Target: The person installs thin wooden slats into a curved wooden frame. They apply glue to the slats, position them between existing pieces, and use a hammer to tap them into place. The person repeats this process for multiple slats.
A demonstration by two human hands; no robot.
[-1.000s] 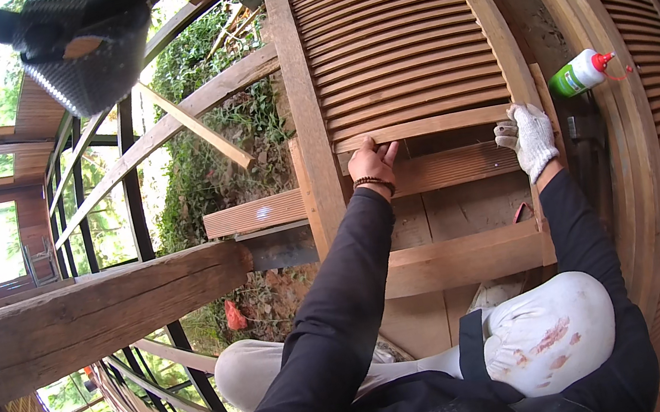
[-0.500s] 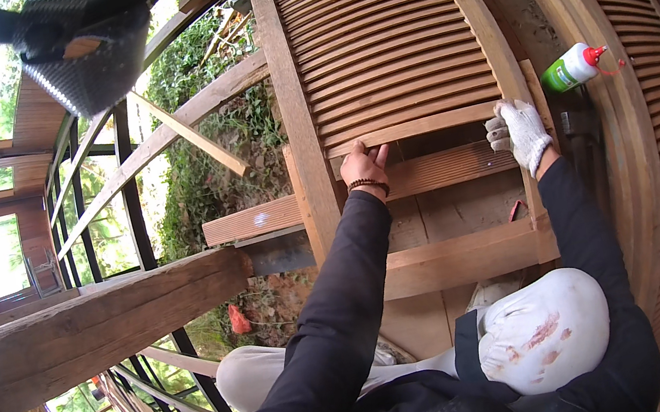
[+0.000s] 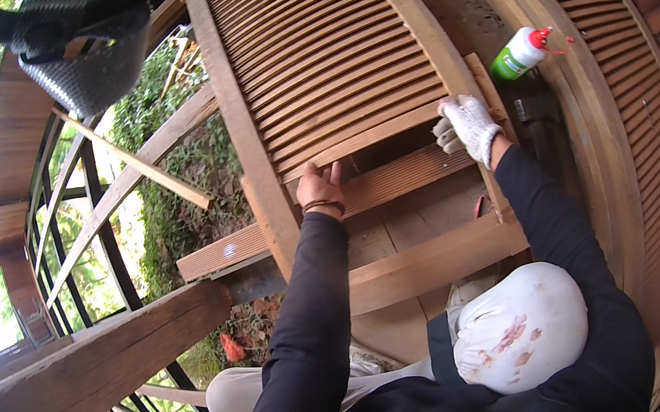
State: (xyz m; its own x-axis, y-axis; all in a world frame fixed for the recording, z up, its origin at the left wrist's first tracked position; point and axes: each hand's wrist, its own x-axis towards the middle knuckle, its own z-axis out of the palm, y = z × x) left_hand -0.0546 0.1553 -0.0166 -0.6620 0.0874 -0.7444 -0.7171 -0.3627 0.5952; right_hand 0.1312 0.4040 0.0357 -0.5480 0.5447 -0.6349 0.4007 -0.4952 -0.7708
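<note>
A louvered wooden panel [image 3: 321,50] lies before me, its thin slats running between two side rails. My left hand [image 3: 318,186], bare with a beaded bracelet, is closed on the left end of the lowest wooden slat [image 3: 371,137]. In a white knit glove, my right hand [image 3: 470,128] curls at that slat's other end, against the right rail [image 3: 407,14]; its fingertips are partly hidden. Below the slat, a gap shows between it and a grooved board [image 3: 396,181] lying across under the panel. The bottom rail [image 3: 435,261] is nearer to me.
A white and green glue bottle [image 3: 520,54] with a red cap lies right of the panel, beside long timber mouldings [image 3: 562,80]. A small red-handled tool [image 3: 481,205] is near the bottom rail. At left are a thick beam [image 3: 111,360], a loose wooden strip [image 3: 140,164] and plants below.
My view has turned, so the panel and bottle appear farther left and tilted. Both hands stay at the two ends of the lowest slat.
</note>
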